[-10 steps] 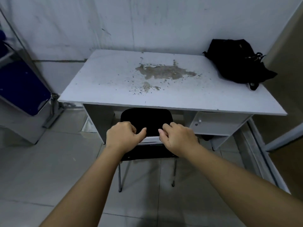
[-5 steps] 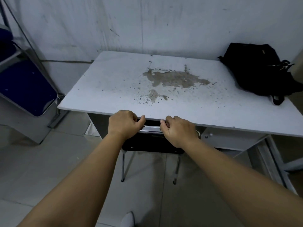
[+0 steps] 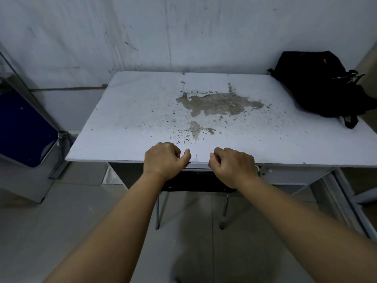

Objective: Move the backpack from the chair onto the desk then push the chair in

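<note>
Both hands, left hand [image 3: 163, 159] and right hand [image 3: 233, 165], curled tight on chair [image 3: 196, 181] backrest top at desk [image 3: 130, 119] front edge (seat tucked under). Backpack [image 3: 318, 84] on desk's far right corner, well apart.

chair [image 3: 195, 182]: seat hidden under desk [image 3: 132, 119] | backpack [image 3: 318, 84]: right side cut off by edge | blue thing [image 3: 22, 127]: cut off at left, can't tell what
</note>
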